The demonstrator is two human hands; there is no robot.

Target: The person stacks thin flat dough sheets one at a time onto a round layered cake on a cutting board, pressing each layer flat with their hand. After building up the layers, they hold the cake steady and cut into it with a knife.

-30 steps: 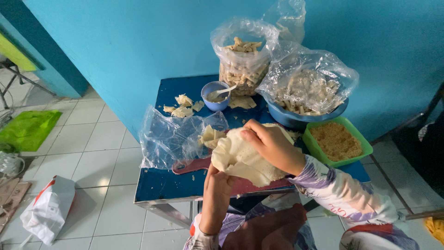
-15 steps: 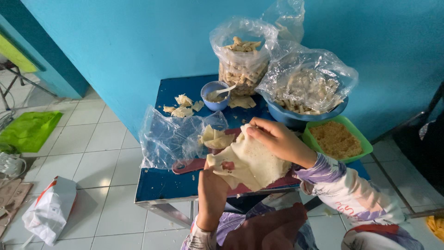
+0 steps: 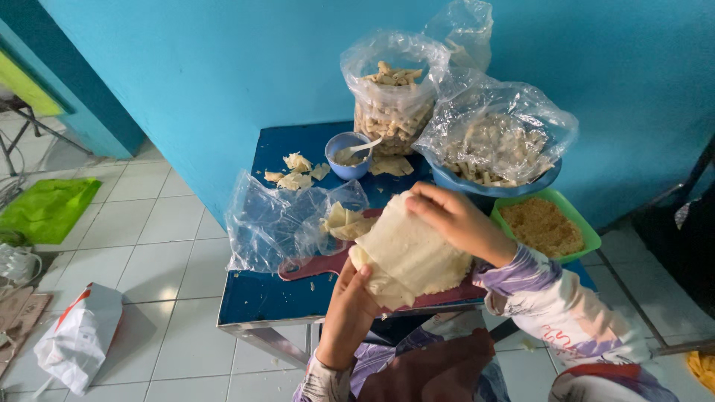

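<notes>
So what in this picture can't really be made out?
- Head view: what lies under the pale wrapper sheet is hidden by the sheet and the right hand.
- The red cutting board is mostly covered by the sheet and the clear plastic bag.
- The contents of the small blue bowl are too small to identify.
- The food in the big blue basin is blurred by crinkled plastic.
- The left hand palm faces away.

blue table (image 3: 272,294); red cutting board (image 3: 313,265), green tray (image 3: 588,234)
</notes>
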